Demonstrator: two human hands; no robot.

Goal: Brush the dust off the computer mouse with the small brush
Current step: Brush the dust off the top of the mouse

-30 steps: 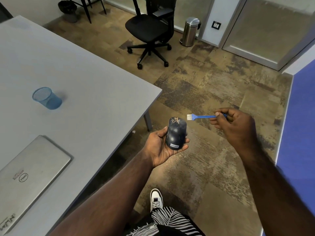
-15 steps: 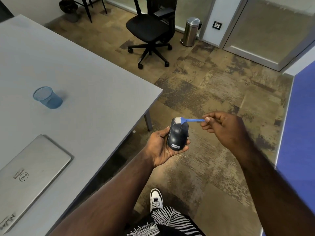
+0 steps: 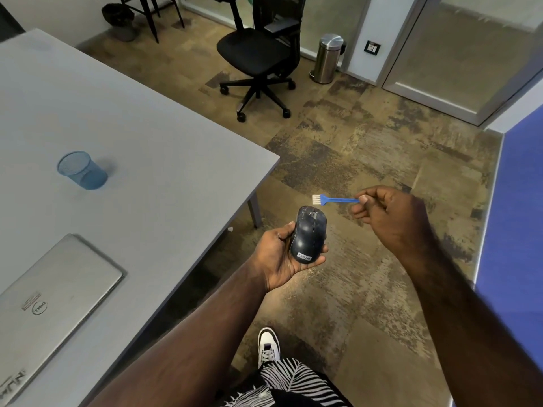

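Two hands busy: left hand fingers cup the mouse, right hand fingers pinch the small brush just beyond it, not touching.

From my feed, the underside of the mouse is hidden in the palm of the left hand, and I cannot tell whether specks remain near its wheel. The brush handle's end vanishes inside the right hand. The laptop runs off the left edge, its lower sticker unreadable. The chair back is cut off by the top edge. My shoe is partly covered by striped fabric.
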